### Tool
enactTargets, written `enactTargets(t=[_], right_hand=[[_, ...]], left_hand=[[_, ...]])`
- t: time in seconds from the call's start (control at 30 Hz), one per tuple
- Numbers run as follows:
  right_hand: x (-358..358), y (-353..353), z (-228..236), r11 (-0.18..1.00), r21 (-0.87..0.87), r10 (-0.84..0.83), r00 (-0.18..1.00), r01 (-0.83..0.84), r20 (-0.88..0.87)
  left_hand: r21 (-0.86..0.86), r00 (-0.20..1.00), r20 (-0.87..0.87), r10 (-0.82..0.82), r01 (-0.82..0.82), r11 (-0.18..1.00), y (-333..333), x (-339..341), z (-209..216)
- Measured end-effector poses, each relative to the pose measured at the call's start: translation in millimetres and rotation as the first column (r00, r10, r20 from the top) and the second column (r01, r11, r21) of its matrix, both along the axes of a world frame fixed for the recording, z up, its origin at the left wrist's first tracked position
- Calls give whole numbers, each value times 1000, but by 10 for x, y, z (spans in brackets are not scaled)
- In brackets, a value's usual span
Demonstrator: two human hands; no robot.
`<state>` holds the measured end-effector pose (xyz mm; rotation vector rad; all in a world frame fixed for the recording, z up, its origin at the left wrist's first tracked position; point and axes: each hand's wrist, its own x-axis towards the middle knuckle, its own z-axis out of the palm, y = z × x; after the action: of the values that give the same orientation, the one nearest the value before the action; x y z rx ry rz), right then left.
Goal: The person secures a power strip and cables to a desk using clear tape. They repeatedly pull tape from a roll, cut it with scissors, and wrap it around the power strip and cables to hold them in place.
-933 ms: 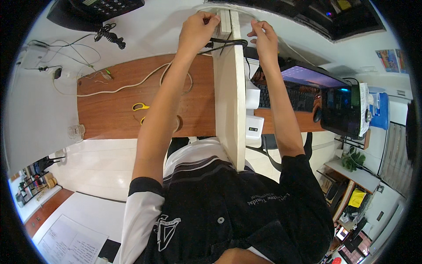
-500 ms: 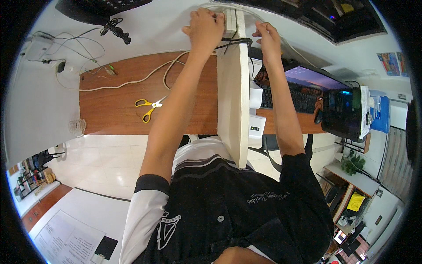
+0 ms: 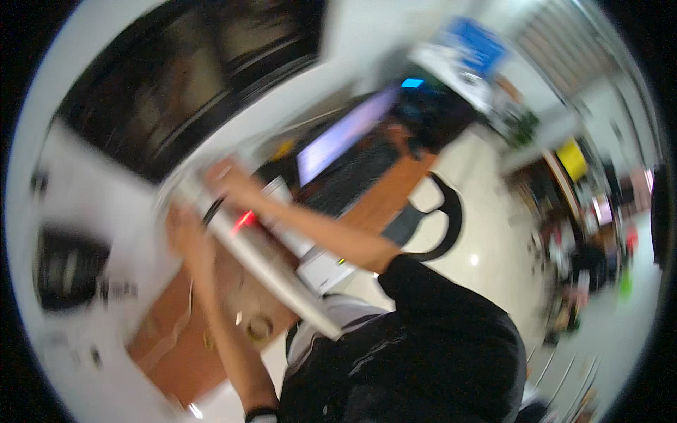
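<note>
A pale upright divider board (image 3: 275, 278) runs from the wall toward my body, splitting the desk. At its far end, my left hand (image 3: 185, 229) is on the left side, smeared by motion. My right hand (image 3: 231, 180) reaches the same end from the other side, its fingers too blurred to read. Between the two hands, black cable (image 3: 214, 209) crosses the board's top edge. Whether either hand grips the cable or the board cannot be made out. A red glow (image 3: 244, 221) shows on the board just below my right wrist.
Right of the board are a white box (image 3: 328, 271), a keyboard (image 3: 360, 176) and a lit monitor (image 3: 345, 134). A black chair (image 3: 451, 218) stands by the desk. The brown desktop (image 3: 166, 338) continues left, near a dark desk phone (image 3: 70, 268). A dark-framed window (image 3: 190, 77) is above.
My view has swung to the right and blurred, so the board now slants across it. Both hands stay near the board's far end, my right hand now closer to it. A red glow has appeared.
</note>
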<state>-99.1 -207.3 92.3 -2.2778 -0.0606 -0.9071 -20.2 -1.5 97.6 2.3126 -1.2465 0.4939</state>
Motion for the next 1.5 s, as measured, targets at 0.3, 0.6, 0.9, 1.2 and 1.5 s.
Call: enactTargets(t=[0.3, 0.6, 0.9, 1.2, 1.5], right_hand=[[-180, 219, 273, 649, 721, -207, 968, 243, -140], [-72, 301, 269, 589, 738, -248, 943, 329, -223], [-99, 329, 504, 582, 753, -287, 944, 307, -164], [329, -35, -152, 882, 439, -173, 984, 175, -44], [-416, 78, 435, 378, 923, 170, 975, 69, -142]], left_hand=[[-48, 919, -374, 124, -153, 987, -100, -522, 830], [-78, 854, -405, 326, -388, 918, -380, -121, 794], [-310, 897, -434, 86, -238, 920, -349, 251, 408], [-250, 847, -525, 81, -245, 937, -312, -35, 635], [-257, 903, -410, 125, -246, 935, -123, -482, 829]])
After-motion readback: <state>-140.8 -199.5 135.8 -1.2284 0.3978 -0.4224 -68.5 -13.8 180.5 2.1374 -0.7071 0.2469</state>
